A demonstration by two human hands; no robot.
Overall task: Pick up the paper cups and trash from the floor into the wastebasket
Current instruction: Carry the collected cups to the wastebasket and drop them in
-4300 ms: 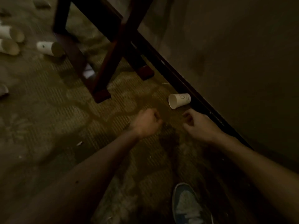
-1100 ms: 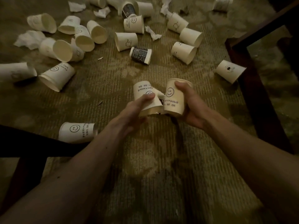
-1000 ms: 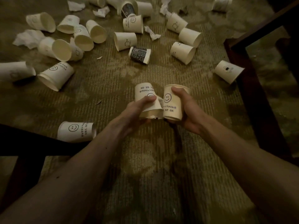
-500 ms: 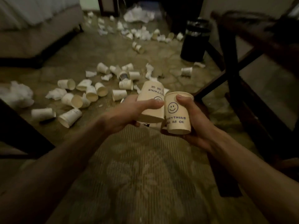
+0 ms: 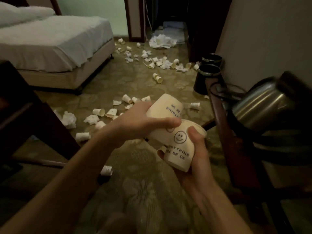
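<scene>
My left hand (image 5: 135, 125) grips an upside-down paper cup (image 5: 166, 107) with printed words. My right hand (image 5: 195, 159) grips an upright paper cup (image 5: 179, 147) with a smiley face. The two cups touch, held in front of me above the carpet. A black wastebasket (image 5: 206, 80) stands by the right wall, with a second black wastebasket (image 5: 211, 59) behind it. Several paper cups (image 5: 98, 112) and crumpled tissues (image 5: 69, 119) lie scattered over the carpet ahead.
A bed (image 5: 55, 46) fills the far left. A dark wooden table leg (image 5: 43, 119) stands at the left. A wooden table edge (image 5: 224, 125) with a metal kettle (image 5: 260, 107) and its cord is at the right. A heap of white paper (image 5: 162, 41) lies by the far doorway.
My view has risen from the floor to the room. Both hands have lifted their cups higher and closer to me, and the cups now tilt against each other.
</scene>
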